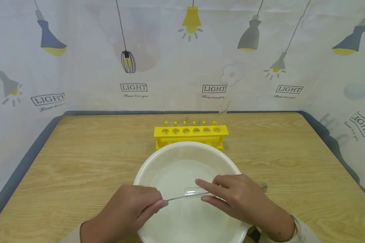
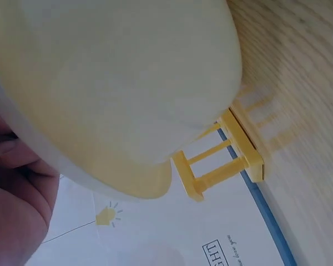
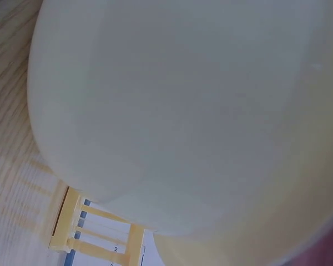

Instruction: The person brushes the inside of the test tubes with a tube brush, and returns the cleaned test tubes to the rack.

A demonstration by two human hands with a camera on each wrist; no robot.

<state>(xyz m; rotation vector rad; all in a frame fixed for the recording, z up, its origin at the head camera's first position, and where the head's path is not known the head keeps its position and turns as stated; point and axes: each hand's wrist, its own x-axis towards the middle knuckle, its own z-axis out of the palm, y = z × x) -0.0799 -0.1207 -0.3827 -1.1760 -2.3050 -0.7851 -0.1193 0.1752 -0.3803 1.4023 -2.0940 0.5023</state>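
Over the white basin, my left hand pinches the thin twisted-wire handle of a test tube brush. The wire runs into the open mouth of a clear test tube. My right hand holds that tube, its index finger and thumb extended on either side, and covers most of its length. Past the back of this hand shows a greyish bristly tip. In the left wrist view, curled fingers of the left hand appear behind the basin's rim. The right wrist view mostly shows the basin's side.
Behind the basin stands a yellow test tube rack with a row of holes and pegs. A dark object, partly hidden, lies by the basin under my right wrist. A lamp-printed curtain borders the wooden table.
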